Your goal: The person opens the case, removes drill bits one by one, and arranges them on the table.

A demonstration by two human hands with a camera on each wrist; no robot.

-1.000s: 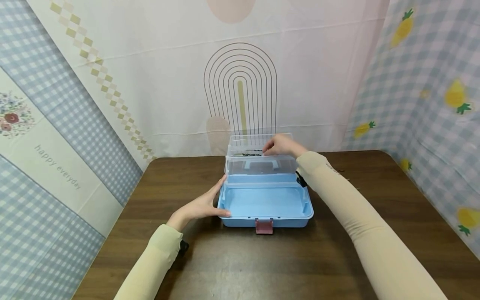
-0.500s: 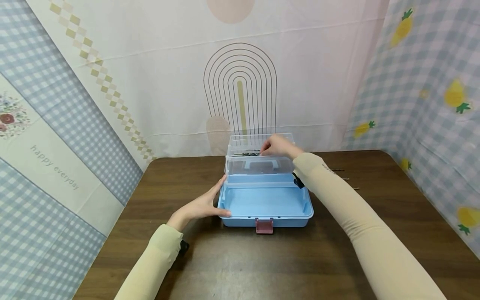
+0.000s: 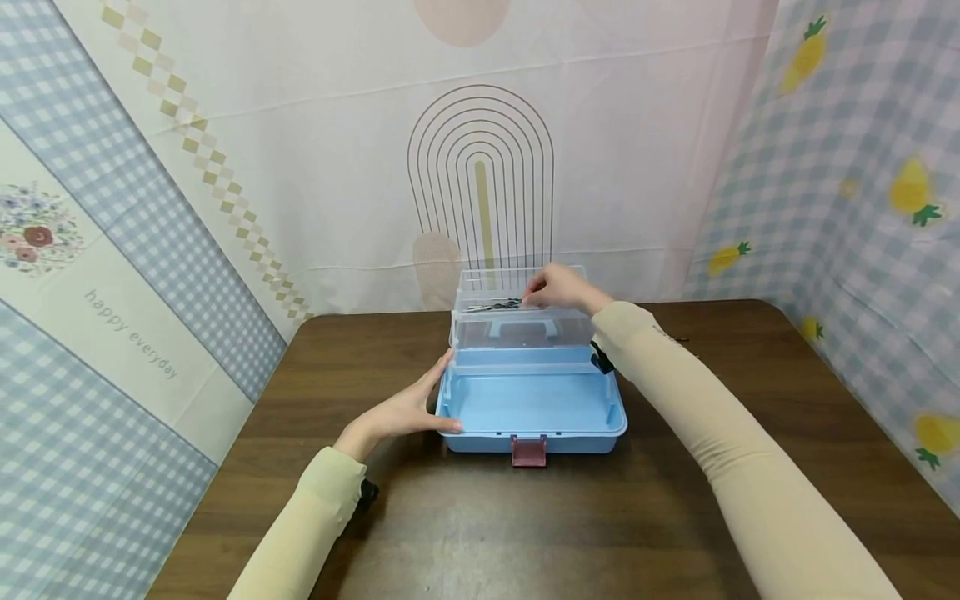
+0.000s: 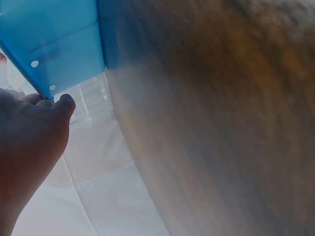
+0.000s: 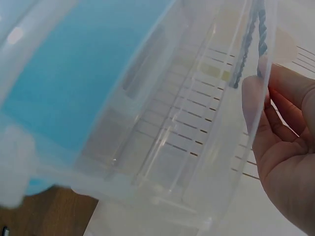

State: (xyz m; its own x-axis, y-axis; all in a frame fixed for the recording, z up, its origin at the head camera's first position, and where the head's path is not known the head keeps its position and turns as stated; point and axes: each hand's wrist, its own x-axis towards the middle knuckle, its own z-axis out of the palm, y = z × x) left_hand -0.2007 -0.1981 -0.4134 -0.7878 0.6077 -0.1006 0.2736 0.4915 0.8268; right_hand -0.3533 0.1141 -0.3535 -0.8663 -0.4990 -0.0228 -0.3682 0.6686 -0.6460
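Note:
A light blue case [image 3: 528, 404] stands with its lid up and clear trays [image 3: 480, 333] raised at the back. Its left side is touched by my left hand [image 3: 405, 414], thumb on the front rim and fingers spread along the side; the left wrist view shows this hand [image 4: 29, 132] by the blue wall [image 4: 69, 54]. Over the upper tray, my right hand [image 3: 561, 288] pinches the right end of a dark spiral drill bit [image 3: 504, 305]. In the right wrist view, thumb and finger of the hand [image 5: 295, 128] hold that bit [image 5: 262, 34], beside another bit [image 5: 243, 59].
A pink latch [image 3: 528, 452] hangs at the case's front. Right of the case, part of a thin bit [image 3: 681, 339] shows on the wooden table [image 3: 480, 533], near my right sleeve [image 3: 720, 425]. A patterned cloth [image 3: 630, 167] hangs behind the table.
My right hand moved slightly left, then back right and up a little; the pinched bit's right end is now raised and the bit tilts. My left hand has stayed in place.

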